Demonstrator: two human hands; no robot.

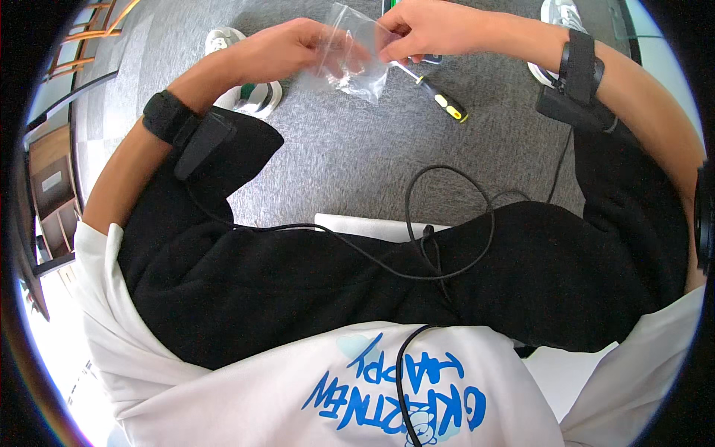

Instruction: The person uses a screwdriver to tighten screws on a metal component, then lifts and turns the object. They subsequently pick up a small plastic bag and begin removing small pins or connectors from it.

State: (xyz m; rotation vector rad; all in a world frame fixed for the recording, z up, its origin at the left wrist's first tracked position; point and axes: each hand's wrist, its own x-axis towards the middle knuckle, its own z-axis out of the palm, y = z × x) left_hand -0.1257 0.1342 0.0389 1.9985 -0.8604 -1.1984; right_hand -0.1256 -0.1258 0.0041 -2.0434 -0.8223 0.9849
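A clear plastic bag [372, 78] hangs between my two hands at the top of the head view. My left hand [313, 48] grips its left side, and its bent fingers show through the film. Shiny glints appear low in the bag; I cannot make out whether they are small parts or creases. With thumb and fingers closed, my right hand [417, 31] pinches the bag's right edge. Just below that hand, a screwdriver [444, 101] with a black and yellow handle lies on the floor, its tip hidden by the bag and fingers.
Behind my right hand, a dark object [432, 59] and a green edge [386, 6] show partly. A black cable [491, 223] loops over my lap. Grey carpet [335, 164] lies between my shoes [261, 98]. Wooden shelving [56, 182] stands at the left.
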